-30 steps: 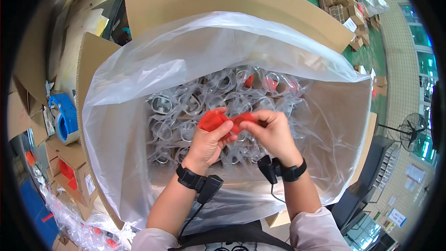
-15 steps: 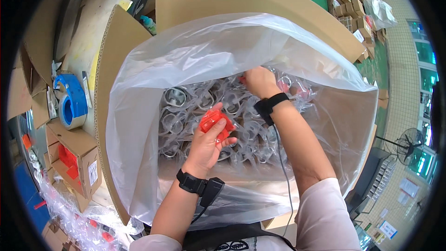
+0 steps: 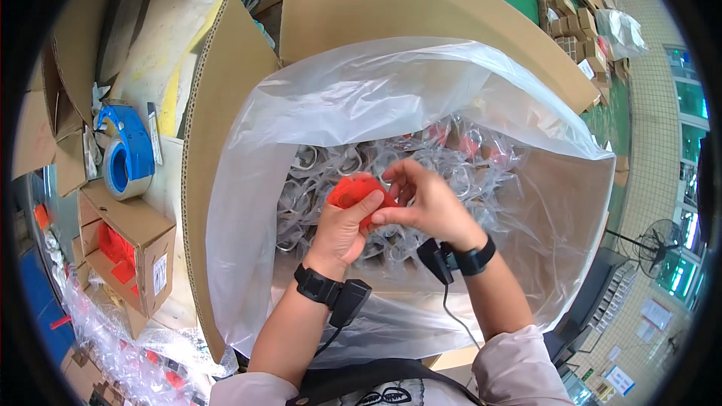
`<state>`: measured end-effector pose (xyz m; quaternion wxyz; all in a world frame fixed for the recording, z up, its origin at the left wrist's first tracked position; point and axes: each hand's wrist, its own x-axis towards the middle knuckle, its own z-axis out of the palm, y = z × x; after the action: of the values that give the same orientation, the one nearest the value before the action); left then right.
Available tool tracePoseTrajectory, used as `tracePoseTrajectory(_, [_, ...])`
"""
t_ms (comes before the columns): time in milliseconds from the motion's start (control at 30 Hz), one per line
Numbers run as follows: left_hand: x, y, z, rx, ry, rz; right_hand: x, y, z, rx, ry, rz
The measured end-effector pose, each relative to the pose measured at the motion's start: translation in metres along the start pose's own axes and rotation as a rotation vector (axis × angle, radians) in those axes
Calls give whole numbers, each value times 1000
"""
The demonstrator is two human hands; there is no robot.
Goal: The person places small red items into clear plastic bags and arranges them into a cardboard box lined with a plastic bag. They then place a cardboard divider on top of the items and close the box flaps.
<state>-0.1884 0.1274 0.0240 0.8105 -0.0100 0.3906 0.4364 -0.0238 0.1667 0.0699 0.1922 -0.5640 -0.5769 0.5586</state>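
Note:
A small stack of flat red pieces [image 3: 353,189] lies in my left hand [image 3: 337,234], my thumb pressed on top. The fingers of my right hand [image 3: 440,210] curl around the right edge of that stack, thumb against it. Whether a single piece is pinched there is hard to see. Below both hands, clear bags with round, ring-like metallic parts [image 3: 307,158] fill a large carton [image 3: 421,7] lined with a translucent plastic liner [image 3: 331,105]. Blurred red pieces [image 3: 470,146] lie among the bags at the far right.
On the left, a blue tape dispenser [image 3: 134,146] stands behind a small open carton [image 3: 162,237] with red pieces inside. A tall carton flap [image 3: 214,143] rises between them and the liner. Stacked small cartons [image 3: 575,26] and a black fan [image 3: 662,248] are off to the right.
My right hand has come back from the far bags to the red stack in my left hand. The view has shifted, moving the carton slightly right in the picture.

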Motion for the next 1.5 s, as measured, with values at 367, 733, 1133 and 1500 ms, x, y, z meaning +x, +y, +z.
tracePoseTrajectory(367, [-6, 26, -15, 23, 202, 64, 114, 34, -5, -966, 367, -398])
tracePoseTrajectory(733, [-18, 46, -10, -80, 19, 78, 152, 53, 5, -1079, 393, -614])
tracePoseTrajectory(1133, [-10, 37, -8, 94, 14, 86, 50, -16, 10, 329, -110, 33])
tracePoseTrajectory(1500, [-21, 49, -17, -60, 113, 119, 61, -50, 11, 260, -234, 324])
